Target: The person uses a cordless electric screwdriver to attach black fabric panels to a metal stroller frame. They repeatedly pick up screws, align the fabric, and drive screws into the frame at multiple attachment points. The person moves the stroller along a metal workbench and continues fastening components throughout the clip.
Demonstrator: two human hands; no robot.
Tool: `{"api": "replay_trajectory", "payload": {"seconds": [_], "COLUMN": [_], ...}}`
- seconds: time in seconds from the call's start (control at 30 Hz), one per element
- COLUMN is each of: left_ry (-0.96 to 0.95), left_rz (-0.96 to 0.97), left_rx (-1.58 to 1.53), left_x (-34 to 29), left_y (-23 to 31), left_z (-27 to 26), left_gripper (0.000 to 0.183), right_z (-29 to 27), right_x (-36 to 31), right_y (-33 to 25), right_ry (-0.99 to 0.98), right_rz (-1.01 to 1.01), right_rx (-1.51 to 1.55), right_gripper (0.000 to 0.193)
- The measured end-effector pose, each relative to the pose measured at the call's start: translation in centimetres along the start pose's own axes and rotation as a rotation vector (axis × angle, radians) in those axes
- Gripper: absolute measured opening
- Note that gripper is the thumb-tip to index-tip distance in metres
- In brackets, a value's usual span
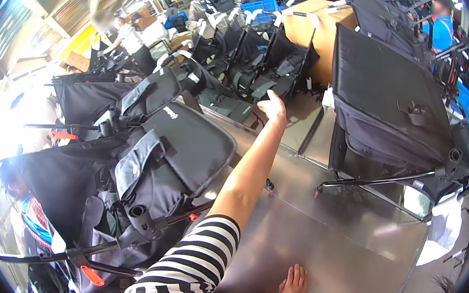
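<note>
My left arm, in a black-and-white striped sleeve, reaches forward over the metal work surface (310,213). At its end my left hand (273,110) is open, fingers stretched out, close in front of a row of black stroller seats (286,64). I cannot tell whether it touches one. My right hand (294,286) lies flat on the metal near my body, holding nothing. Left of my arm stands a black stroller (188,145) with a padded panel, grey flap and red lever (92,275). Another black stroller (389,96) stands tilted on the right.
A cardboard box (321,23) stands behind the seats, near white handles (258,15). One more black stroller (151,92) sits far left. People in blue (440,33) and white (131,40) are farther back; another (32,210) is partly hidden at left. White paper (446,227) hangs at right.
</note>
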State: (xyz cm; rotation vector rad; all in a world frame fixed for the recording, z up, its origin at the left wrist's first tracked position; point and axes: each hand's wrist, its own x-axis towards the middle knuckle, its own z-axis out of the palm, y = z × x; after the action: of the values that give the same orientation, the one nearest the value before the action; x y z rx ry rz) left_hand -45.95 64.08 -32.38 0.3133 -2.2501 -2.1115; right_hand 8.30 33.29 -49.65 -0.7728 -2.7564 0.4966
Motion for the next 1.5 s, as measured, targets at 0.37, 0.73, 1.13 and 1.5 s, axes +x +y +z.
{"api": "replay_trajectory", "payload": {"seconds": [0.37, 0.73, 1.13, 1.5], "left_ry": [0.421, 0.110, 0.263, 0.964], "left_rz": [0.291, -0.043, -0.002, 0.366], "left_rx": [0.297, 0.216, 0.239, 0.494], "left_x": [13.4, 8.4, 12.1, 16.0], "left_y": [-2.1, -6.3, -2.6, 9.9], "left_z": [8.8, 5.6, 8.1, 2.2], "left_gripper": [0.096, 0.080, 0.094, 0.088], "right_z": [1.3, 1.0, 1.1, 1.0], "right_x": [0.3, 0.3, 0.6, -0.4], "right_y": [0.0, -0.1, -0.4, 0.1], "right_ry": [0.018, -0.013, 0.010, 0.032], "right_rz": [0.045, 0.042, 0.046, 0.020], "right_rx": [-0.036, -0.072, -0.064, -0.004], "right_gripper": [0.057, 0.056, 0.054, 0.054]}}
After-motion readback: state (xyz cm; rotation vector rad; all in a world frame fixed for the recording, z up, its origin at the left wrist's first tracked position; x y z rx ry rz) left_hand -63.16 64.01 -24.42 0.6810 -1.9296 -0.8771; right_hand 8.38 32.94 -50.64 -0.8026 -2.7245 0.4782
